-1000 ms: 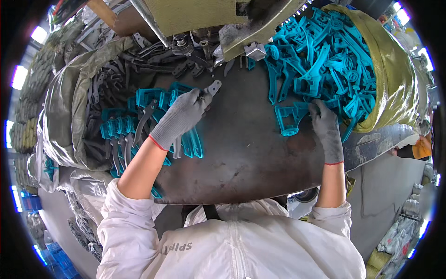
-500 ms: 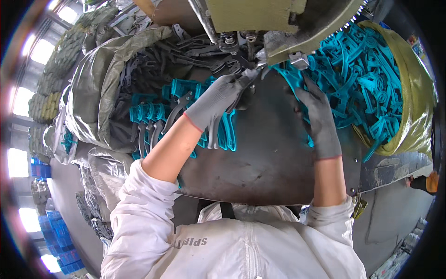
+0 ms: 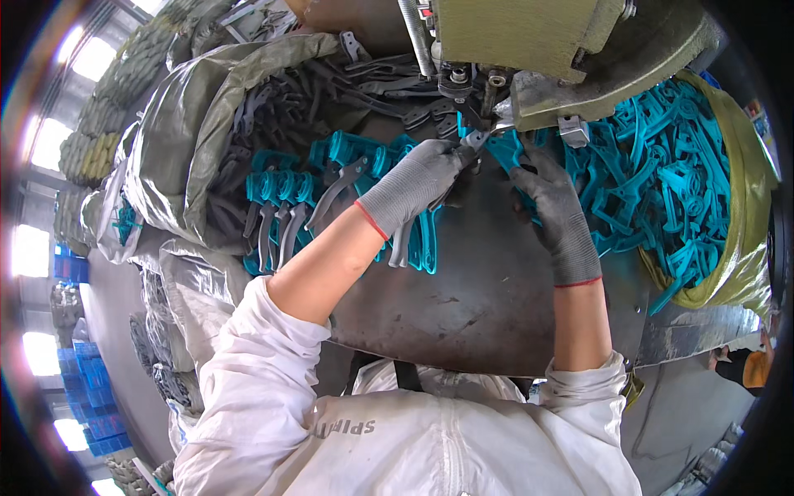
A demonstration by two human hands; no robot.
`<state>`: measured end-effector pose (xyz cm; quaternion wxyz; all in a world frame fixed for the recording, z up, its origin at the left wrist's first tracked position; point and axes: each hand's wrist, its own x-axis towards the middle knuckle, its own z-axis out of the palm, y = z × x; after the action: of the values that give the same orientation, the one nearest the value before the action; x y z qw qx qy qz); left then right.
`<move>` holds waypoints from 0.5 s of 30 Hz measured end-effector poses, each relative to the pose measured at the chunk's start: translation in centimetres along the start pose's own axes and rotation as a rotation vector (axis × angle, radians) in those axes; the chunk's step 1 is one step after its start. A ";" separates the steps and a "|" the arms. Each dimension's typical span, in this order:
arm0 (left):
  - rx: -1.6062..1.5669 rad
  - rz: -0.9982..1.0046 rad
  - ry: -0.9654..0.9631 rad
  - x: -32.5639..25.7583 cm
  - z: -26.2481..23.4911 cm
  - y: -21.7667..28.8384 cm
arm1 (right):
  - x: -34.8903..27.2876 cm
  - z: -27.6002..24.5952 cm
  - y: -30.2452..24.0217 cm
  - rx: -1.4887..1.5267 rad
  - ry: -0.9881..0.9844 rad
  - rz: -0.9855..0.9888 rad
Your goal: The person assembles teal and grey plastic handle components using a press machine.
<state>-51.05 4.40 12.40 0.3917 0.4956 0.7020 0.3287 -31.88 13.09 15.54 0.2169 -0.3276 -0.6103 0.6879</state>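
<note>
Both my hands wear grey knit gloves with red cuffs. My left hand [image 3: 422,178] is closed, its fingertips pinching a grey lever [image 3: 475,139] right under the head of a machine [image 3: 496,80]. My right hand [image 3: 556,202] grips a teal plastic handle piece [image 3: 504,151], whose upper end meets the grey lever by the machine's tooling. Beneath and beside my left forearm, several teal pieces with grey levers fitted [image 3: 285,194] lie in a row on the dark metal table [image 3: 463,314]. Some fingertips of each hand are hidden.
An olive sack [image 3: 736,207] heaped with loose teal pieces [image 3: 686,182] lies at the right. On the left, a pale sack [image 3: 165,140] spills grey levers [image 3: 285,103]. The machine's curved arm [image 3: 628,83] overhangs the far side. Blue crates [image 3: 91,388] stand at far left.
The view has shifted, so the machine appears farther right. My right hand has brought the teal piece's end in against the lever under the machine head. My left hand stays closed near the tooling.
</note>
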 end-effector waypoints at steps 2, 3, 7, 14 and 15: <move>0.010 -0.038 0.028 0.1 0.2 0.3 | 0.0 0.1 -0.2 -0.044 -0.023 -0.053; 0.020 -0.073 0.053 -0.1 0.2 0.4 | -0.1 0.3 -0.4 -0.032 -0.006 -0.008; 0.220 0.154 0.072 0.8 0.5 -2.5 | 1.7 0.2 1.5 -0.154 0.004 -0.074; 0.936 0.059 -0.005 -4.4 0.4 4.7 | 1.5 0.9 1.7 -0.073 -0.012 0.161; 0.551 0.037 0.156 -5.5 -0.4 4.5 | 1.6 0.7 1.8 -0.050 -0.051 0.185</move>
<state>-48.32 0.49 17.69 0.1813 0.5692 0.7838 0.1697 -33.33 13.45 13.51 0.1285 -0.3703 -0.5997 0.6976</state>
